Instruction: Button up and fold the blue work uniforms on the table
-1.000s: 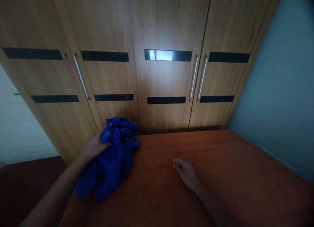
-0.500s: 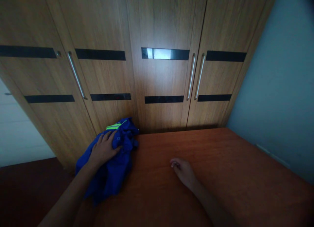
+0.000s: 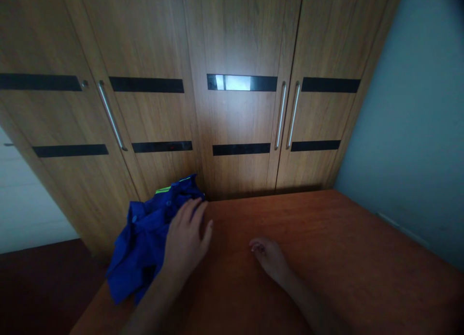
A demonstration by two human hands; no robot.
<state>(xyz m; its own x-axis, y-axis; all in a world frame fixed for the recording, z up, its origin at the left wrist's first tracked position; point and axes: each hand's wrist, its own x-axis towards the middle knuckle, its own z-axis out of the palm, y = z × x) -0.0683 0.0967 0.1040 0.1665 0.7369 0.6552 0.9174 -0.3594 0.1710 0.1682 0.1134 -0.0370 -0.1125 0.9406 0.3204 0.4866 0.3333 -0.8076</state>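
A crumpled blue garment with buttons and a yellow-green stripe lies in a heap at the left edge of the reddish-brown wooden table. My left hand is over the garment's right side, its fingers apart and pointing towards the wardrobe; it hides part of the cloth, and whether it touches the cloth I cannot tell. Right of the middle, my right hand rests at the tabletop with its fingers curled in, and nothing shows in them.
Behind the table stands a wooden wardrobe with black inlaid strips and long metal handles. A pale wall borders the table on the right. Dark reddish floor shows at the lower left, beside a white surface.
My left hand has come off the top of the garment and moved right. The garment has shifted slightly left, its left part spread differently. My right hand has hardly moved.
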